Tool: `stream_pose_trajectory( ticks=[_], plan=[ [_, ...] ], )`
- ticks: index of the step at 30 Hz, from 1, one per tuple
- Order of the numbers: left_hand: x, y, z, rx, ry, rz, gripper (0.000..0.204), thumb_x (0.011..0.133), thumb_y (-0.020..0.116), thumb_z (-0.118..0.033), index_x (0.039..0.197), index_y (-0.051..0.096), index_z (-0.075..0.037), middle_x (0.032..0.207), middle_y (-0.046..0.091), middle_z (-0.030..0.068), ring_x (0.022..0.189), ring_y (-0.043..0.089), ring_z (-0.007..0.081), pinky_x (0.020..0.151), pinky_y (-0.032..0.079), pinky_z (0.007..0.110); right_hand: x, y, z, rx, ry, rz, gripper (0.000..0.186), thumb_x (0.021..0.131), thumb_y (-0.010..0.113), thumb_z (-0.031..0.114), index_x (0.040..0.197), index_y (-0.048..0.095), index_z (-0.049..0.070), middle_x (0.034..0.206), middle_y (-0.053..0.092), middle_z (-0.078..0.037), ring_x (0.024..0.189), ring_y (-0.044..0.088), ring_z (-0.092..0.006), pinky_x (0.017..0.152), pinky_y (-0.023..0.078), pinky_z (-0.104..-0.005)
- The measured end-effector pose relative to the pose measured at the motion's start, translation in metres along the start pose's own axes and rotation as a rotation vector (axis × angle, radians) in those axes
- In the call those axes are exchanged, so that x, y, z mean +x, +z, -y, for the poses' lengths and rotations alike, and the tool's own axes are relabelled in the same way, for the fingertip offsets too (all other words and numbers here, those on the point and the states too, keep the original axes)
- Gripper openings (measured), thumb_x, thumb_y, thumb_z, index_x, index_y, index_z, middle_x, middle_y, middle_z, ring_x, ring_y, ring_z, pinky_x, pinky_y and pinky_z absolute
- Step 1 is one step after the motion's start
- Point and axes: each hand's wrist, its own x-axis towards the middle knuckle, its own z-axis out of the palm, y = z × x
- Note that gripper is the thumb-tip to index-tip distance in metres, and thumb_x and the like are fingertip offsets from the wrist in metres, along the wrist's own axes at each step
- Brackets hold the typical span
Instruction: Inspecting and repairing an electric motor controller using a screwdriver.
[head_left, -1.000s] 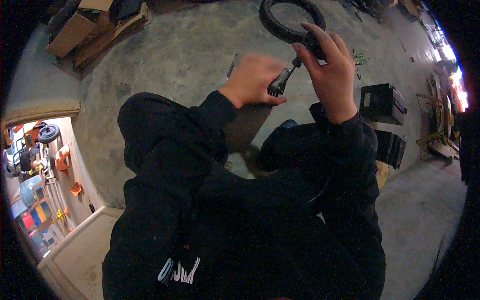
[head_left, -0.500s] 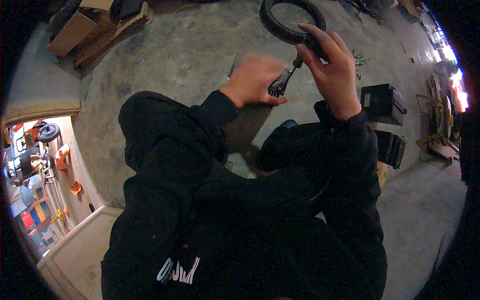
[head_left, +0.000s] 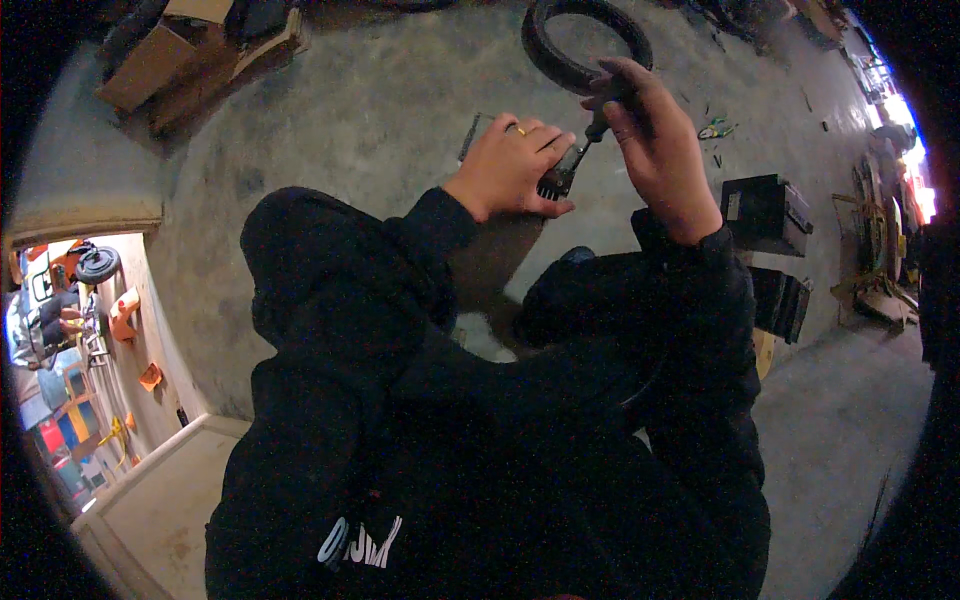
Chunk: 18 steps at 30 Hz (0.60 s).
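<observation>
My left hand (head_left: pixel 516 168), with a ring on one finger, is wrapped over a dark box-shaped part (head_left: pixel 558 184) that has a row of fins or teeth at its lower right end. Another corner of what looks like the same part shows past the knuckles; the palm hides its middle. Up and to the right, my right hand (head_left: pixel 655 150) holds a screwdriver (head_left: pixel 595 128) by its dark handle, fingers bent around the top. The metal shaft slants down to the part's right end, where its tip appears to meet it.
A black tyre (head_left: pixel 535 50) lies on the concrete floor beyond my right hand. Two black box-shaped batteries (head_left: pixel 765 213) stand to the right. Cardboard boxes (head_left: pixel 150 65) are at the far left, and small colored bits (head_left: pixel 716 131) lie right of my hand. A doorway opens at left.
My right hand's fingers have shifted around the screwdriver handle, and the hand has tilted slightly. The left hand keeps its grip on the dark part, nearly still.
</observation>
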Motion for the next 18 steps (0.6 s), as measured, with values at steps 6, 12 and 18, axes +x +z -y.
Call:
stream_pose_trajectory(
  ticks=[6,12,18],
  plan=[
    [0.000,0.002,0.003,0.004,-0.009,-0.050,0.096,0.073,0.070,-0.076,0.142,0.055,-0.011,0.134,0.061,0.0107,0.128,0.055,0.0310,0.109,0.036,0.050,0.000,-0.003,0.012,-0.276,-0.023,-0.169,0.045,0.090,0.074,0.012,0.133,0.061,0.008,0.111,0.066,-0.018,0.103,0.067,-0.0362,0.089,0.054,-0.0404],
    [0.001,-0.002,-0.001,0.012,-0.003,-0.046,0.093,0.073,0.072,-0.073,0.139,0.058,-0.010,0.132,0.062,0.0101,0.126,0.056,0.0296,0.108,0.037,0.048,0.002,0.002,0.023,-0.338,0.063,-0.209,0.042,0.088,0.078,0.015,0.128,0.066,0.010,0.106,0.065,-0.016,0.094,0.068,-0.0344,0.080,0.055,-0.0407],
    [0.000,-0.002,-0.004,0.000,-0.001,-0.015,0.092,0.073,0.075,-0.069,0.141,0.056,-0.011,0.134,0.061,0.0111,0.128,0.055,0.0308,0.109,0.036,0.049,0.002,0.000,0.013,-0.277,-0.025,-0.156,0.045,0.088,0.076,0.012,0.131,0.063,0.012,0.110,0.067,-0.016,0.096,0.069,-0.0347,0.081,0.055,-0.0408]
  ],
)
